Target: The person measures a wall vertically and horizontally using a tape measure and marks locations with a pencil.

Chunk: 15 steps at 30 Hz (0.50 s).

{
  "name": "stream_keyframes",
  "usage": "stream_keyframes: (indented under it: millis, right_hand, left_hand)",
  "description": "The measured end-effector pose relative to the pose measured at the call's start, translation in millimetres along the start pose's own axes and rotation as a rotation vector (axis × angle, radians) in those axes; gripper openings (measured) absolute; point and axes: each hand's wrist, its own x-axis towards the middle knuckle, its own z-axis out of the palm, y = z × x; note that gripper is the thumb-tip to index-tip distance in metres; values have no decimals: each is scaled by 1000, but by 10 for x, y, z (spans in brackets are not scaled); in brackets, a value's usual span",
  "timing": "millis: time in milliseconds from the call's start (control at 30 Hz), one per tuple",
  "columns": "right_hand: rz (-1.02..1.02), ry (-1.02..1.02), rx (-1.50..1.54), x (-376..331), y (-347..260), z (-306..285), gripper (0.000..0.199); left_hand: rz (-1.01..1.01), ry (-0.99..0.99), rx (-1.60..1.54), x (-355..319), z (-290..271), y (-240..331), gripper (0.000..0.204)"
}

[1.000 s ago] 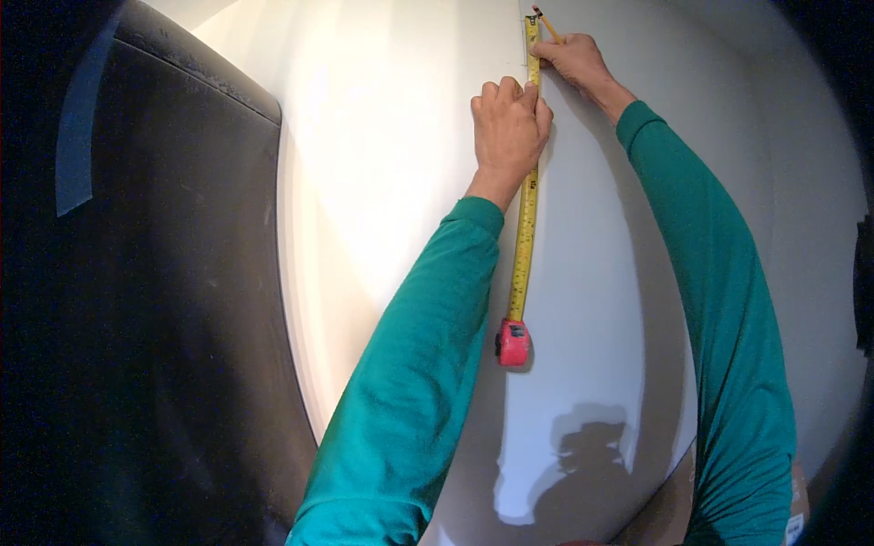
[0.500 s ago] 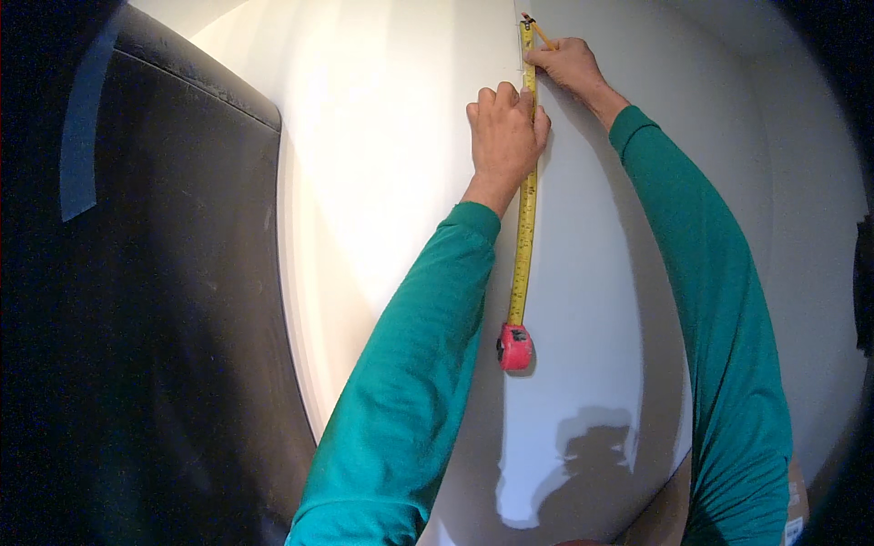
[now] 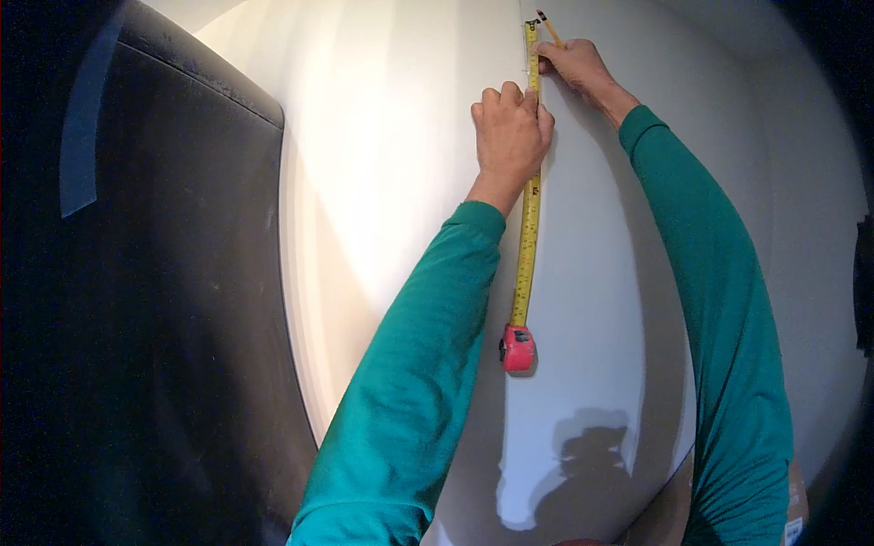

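A tape measure with a red case point(image 3: 519, 349) hangs against the pale wall, its yellow blade point(image 3: 526, 246) drawn out upward. My left hand point(image 3: 512, 135) is closed on the blade partway up, thumb and fingers pressing it at the wall. Higher and to the right, my right hand point(image 3: 575, 69) pinches a yellow pencil point(image 3: 551, 31), its dark end pointing up beside the blade's top hook. The fingertips of that hand are close to the blade's edge. Faint pencil lines run on the wall near the blade's top.
A large black panel-like object point(image 3: 200, 237) stands at the left, with a strip of bluish tape point(image 3: 79, 155) on it. The pale wall point(image 3: 364, 118) spreads behind my hands and carries my shadow. Part of a brown cardboard box point(image 3: 797, 500) shows at the lower right.
My right hand has shifted slightly right, and the pencil has tilted away from the blade's top. The tape measure sits a little further right in view, with my left hand still on it.
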Motion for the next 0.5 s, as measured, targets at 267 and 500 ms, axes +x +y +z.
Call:
stream_keyframes:
  millis: [267,500]
  right_hand:
    - [15,-29,89,-63,-19,-70,35]
    - [58,-52,132,-117,-59,-79,37]
  left_hand:
    - [6,-1,3,11,12,39,30]
    - [-3,-9,0,-1,16,27,31]
